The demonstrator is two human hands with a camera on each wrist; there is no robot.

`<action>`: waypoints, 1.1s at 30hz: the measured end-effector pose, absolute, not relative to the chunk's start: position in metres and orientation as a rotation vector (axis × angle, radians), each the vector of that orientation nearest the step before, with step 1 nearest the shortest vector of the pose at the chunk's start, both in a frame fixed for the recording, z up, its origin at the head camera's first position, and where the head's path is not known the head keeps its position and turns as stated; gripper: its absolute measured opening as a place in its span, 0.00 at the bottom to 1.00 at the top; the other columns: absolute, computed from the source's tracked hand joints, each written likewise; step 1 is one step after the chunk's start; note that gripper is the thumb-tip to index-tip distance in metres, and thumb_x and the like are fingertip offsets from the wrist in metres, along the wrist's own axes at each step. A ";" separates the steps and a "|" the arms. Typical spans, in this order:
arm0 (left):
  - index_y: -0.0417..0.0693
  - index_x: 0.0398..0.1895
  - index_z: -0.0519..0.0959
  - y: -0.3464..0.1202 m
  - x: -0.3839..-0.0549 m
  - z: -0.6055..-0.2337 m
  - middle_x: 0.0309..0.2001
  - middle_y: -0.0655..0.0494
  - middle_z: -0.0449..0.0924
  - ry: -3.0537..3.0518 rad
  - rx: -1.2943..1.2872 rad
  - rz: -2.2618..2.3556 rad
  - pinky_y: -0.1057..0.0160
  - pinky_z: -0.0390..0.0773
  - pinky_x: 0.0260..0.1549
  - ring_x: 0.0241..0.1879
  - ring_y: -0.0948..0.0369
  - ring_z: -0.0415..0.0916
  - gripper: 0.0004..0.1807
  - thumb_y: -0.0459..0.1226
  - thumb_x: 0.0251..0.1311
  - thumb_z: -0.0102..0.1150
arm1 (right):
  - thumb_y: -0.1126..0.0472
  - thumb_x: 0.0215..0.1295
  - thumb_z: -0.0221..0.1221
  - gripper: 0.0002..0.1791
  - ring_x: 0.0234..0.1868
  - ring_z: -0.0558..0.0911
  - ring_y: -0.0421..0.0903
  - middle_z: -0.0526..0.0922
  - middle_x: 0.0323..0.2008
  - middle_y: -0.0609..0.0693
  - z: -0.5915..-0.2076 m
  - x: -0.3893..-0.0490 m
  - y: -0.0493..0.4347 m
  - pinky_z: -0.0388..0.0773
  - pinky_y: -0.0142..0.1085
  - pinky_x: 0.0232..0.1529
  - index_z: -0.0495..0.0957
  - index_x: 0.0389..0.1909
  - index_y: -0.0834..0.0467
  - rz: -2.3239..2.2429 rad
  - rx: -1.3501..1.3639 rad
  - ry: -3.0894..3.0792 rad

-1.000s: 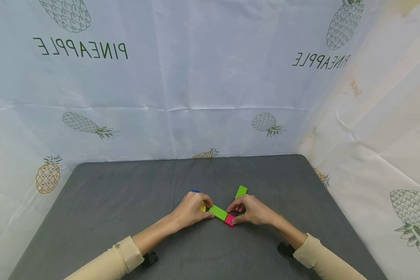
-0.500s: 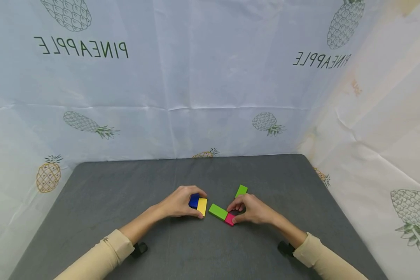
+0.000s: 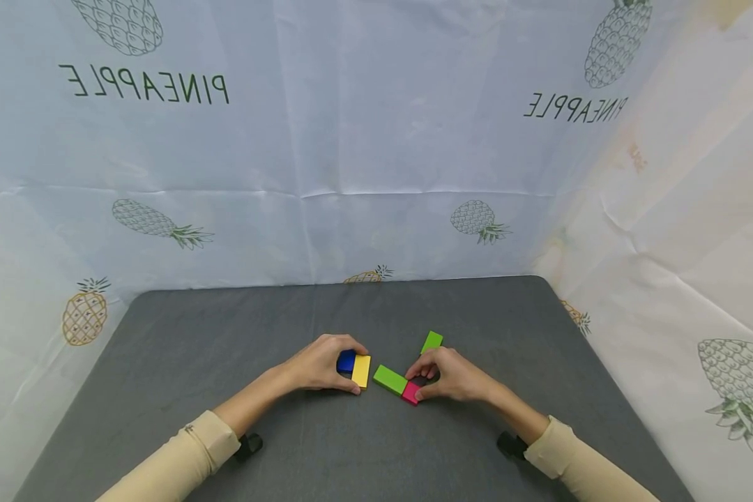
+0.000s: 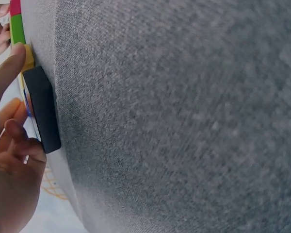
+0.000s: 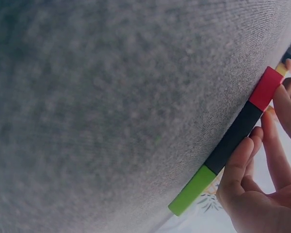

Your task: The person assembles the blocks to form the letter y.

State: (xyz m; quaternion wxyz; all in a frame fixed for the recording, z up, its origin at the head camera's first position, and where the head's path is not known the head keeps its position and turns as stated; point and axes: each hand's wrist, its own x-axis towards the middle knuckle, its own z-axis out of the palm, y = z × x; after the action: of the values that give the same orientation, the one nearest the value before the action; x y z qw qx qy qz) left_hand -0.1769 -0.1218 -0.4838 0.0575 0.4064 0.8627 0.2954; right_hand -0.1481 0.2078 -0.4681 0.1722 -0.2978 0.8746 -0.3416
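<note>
In the head view my left hand pinches a yellow block end to end between thumb and index finger. Beside it, inside the curve of that hand, lies a blue block. A black block shows near the left palm in the left wrist view. My right hand pinches a red block, which meets the end of a green block. Seen from the right wrist, a black block runs between the red one and another green block. A narrow gap separates the yellow block from the nearer green one.
The blocks lie on a grey cloth-covered table. White curtains with pineapple prints hang behind it and at the sides. Dark wrist straps show below both cuffs.
My left hand has left the green block's left end and shifted left to grip the yellow block, bringing the blue one into fuller view. The right hand stays on the red block.
</note>
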 end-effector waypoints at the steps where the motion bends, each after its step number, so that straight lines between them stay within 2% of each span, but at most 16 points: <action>1: 0.46 0.61 0.86 -0.121 -0.177 -0.484 0.57 0.53 0.89 2.619 1.226 0.895 0.56 0.85 0.57 0.54 0.58 0.85 0.32 0.49 0.55 0.85 | 0.62 0.62 0.78 0.15 0.44 0.82 0.36 0.89 0.47 0.48 -0.468 -0.148 0.208 0.82 0.31 0.50 0.91 0.50 0.56 -0.971 -0.843 2.481; 12: 0.42 0.59 0.86 -0.117 -0.175 -0.485 0.53 0.50 0.89 2.718 1.133 0.971 0.64 0.84 0.47 0.46 0.60 0.82 0.30 0.46 0.56 0.83 | 0.62 0.62 0.78 0.15 0.44 0.81 0.36 0.89 0.47 0.48 -0.467 -0.148 0.207 0.82 0.31 0.50 0.91 0.50 0.56 -0.973 -0.805 2.473; 22: 0.39 0.58 0.86 -0.107 -0.169 -0.484 0.56 0.45 0.89 2.857 0.885 0.988 0.56 0.85 0.50 0.52 0.53 0.85 0.30 0.47 0.57 0.83 | 0.61 0.62 0.78 0.15 0.44 0.82 0.36 0.89 0.46 0.48 -0.467 -0.148 0.207 0.82 0.31 0.50 0.92 0.50 0.56 -0.972 -0.825 2.479; 33: 0.39 0.58 0.86 -0.098 -0.164 -0.484 0.55 0.46 0.89 2.896 0.772 0.984 0.57 0.85 0.48 0.49 0.56 0.84 0.32 0.48 0.54 0.85 | 0.61 0.62 0.78 0.15 0.44 0.82 0.36 0.89 0.46 0.48 -0.467 -0.148 0.208 0.81 0.31 0.49 0.91 0.50 0.56 -0.969 -0.822 2.471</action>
State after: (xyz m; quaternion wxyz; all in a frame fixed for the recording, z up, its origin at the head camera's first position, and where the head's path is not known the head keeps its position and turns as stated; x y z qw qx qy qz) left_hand -0.1638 -0.0983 -0.4842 -0.0065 0.2448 0.9180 0.3119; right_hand -0.1481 0.2077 -0.4672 0.1806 -0.2911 0.8746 -0.3431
